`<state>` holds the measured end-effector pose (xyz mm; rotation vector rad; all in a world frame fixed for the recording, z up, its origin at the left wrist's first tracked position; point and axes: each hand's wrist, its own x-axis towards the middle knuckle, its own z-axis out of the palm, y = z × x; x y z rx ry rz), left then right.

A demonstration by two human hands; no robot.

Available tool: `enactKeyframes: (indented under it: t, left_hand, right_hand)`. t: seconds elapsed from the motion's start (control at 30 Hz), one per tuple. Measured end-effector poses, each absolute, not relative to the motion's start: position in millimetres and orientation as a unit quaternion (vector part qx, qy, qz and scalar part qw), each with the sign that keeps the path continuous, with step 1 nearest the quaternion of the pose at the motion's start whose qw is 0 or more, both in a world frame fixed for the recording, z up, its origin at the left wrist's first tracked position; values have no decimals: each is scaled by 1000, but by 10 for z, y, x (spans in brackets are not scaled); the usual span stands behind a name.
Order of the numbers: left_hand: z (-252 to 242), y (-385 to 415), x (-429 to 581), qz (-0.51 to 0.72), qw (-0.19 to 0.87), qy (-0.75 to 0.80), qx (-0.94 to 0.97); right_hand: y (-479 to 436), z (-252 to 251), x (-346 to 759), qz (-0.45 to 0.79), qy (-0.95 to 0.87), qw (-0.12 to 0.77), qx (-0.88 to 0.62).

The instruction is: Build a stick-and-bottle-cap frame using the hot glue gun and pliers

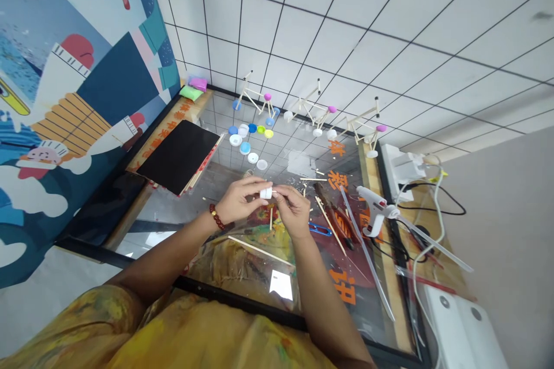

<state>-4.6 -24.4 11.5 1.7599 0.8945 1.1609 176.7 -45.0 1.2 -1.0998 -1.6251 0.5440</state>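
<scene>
Over the glass tabletop, my left hand [242,198] grips a small white bottle cap [265,192] between thumb and fingers. My right hand [295,207] is closed in a pinch just right of the cap. A short thin piece, apparently a stick, shows between its fingertips and the cap; most of it is hidden. Below the hands lies a long wooden stick [261,251]. Several loose caps in white, blue and yellow, among them a blue cap [244,148], are grouped beyond my left hand.
Along the back stand three stick frames with cap wheels and pink balls, one at the right [362,127]. A white glue gun [377,207], pliers [341,225], a blue-handled cutter [320,229] and a clear glue stick [367,256] lie rightward. A black board [178,155] rests at left.
</scene>
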Motion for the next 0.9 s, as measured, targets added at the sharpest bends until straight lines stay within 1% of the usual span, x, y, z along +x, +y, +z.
enactKeyframes:
  t: [0.1,0.23,0.33,0.4,0.5,0.53,0.7,0.9]
  left_hand:
    - [123,-278,-35,463,347,363,731]
    - [72,-341,29,477,334,411,702]
    - [20,-353,61,481,368,435,666]
    - [6,-328,50,478,422,444,630]
    - [47,-263,-10,448,513,404,610]
    - [75,-243,-33,440,522,381,624]
    - [198,-232,-68,414,452,328,719]
    - [150,-317,35,450,438,380,679]
  right_hand:
    - [-454,6,1752,211,-684,523,-463]
    - [-470,-14,1714,193,-683,523,-471]
    - [-479,-17,1688,188,-691,521,-465]
    - [-482,-10,1674,188,-697,517,-459]
    - [-484,6,1664,197,-696,511,-464]
    - [-484,10,1666,201,-694,510,-468]
    - [-486,10,1689,200,-693,504,-476]
    - [-500,34,1667,223,-689,500,-474]
